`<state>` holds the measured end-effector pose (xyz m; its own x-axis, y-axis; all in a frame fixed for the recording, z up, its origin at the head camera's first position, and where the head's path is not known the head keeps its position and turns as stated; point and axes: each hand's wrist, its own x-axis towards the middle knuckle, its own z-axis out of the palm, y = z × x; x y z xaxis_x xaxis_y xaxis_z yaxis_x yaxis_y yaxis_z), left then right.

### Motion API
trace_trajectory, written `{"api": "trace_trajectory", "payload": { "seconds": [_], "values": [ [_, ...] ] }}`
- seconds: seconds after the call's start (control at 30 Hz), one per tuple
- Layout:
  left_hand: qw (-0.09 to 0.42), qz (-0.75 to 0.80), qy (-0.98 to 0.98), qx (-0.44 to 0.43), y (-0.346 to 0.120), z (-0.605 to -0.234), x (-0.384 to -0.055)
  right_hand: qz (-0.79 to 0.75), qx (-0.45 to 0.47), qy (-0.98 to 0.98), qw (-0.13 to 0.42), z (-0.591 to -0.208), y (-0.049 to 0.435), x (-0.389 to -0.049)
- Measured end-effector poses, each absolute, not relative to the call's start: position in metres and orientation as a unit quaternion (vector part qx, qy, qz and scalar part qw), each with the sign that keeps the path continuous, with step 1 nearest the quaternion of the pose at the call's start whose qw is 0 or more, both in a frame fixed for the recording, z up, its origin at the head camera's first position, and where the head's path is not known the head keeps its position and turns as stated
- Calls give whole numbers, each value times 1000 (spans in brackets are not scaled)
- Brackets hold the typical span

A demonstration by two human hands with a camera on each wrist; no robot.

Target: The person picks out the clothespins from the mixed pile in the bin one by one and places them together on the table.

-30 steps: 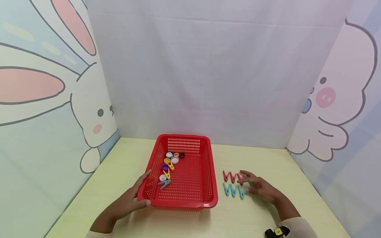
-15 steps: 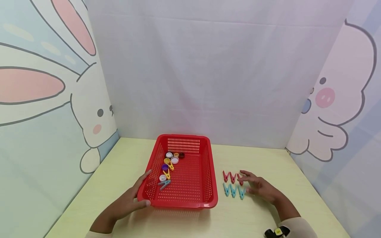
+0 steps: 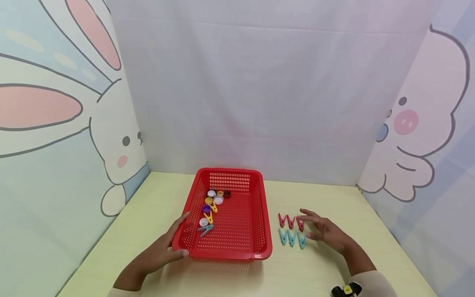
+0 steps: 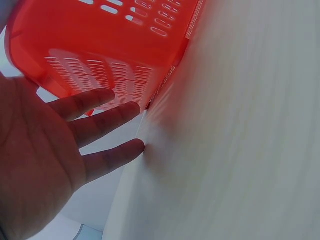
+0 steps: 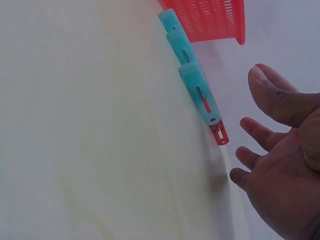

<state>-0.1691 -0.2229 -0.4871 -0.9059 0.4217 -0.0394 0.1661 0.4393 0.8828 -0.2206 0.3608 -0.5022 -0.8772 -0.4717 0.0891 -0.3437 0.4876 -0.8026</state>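
Note:
A red plastic basket (image 3: 222, 255) stands on the table. My left hand (image 3: 159, 252) rests at its near left corner, thumb and fingers spread along the rim; in the left wrist view several fingers (image 4: 107, 122) stretch out straight beside the basket wall. To the basket's right lie a row of red clothespins (image 3: 291, 224) and, nearer me, a row of light blue clothespins (image 3: 292, 240). My right hand (image 3: 330, 236) hovers just right of both rows, fingers loosely extended. Nothing is held in it, and the right wrist view shows a gap between its fingertips and the clothespins.
Inside the basket, along its left side, lie several bottle caps, among them a purple cap (image 3: 206, 209) and a white cap (image 3: 203, 222). Yellow clothespins (image 3: 210, 218) and a grey-blue clothespin (image 3: 206, 229) lie there too. A pale curtain (image 3: 259, 103) hangs behind the table (image 3: 315, 194).
My right hand's fingers have lifted and spread slightly away from the rightmost red and blue clothespins. The left hand, basket and clothespins keep their places.

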Motion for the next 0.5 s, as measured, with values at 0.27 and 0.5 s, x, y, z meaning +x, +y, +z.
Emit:
{"api": "trace_trajectory", "payload": {
  "seconds": [0.27, 0.5],
  "values": [
    [128, 503, 837, 176, -224, -488, -169, -459, -275, 843, 46, -489, 345, -221],
    [128, 499, 839, 174, -223, -486, -169, -492, -298, 818, 24, -470, 329, -219]
  ]
}}
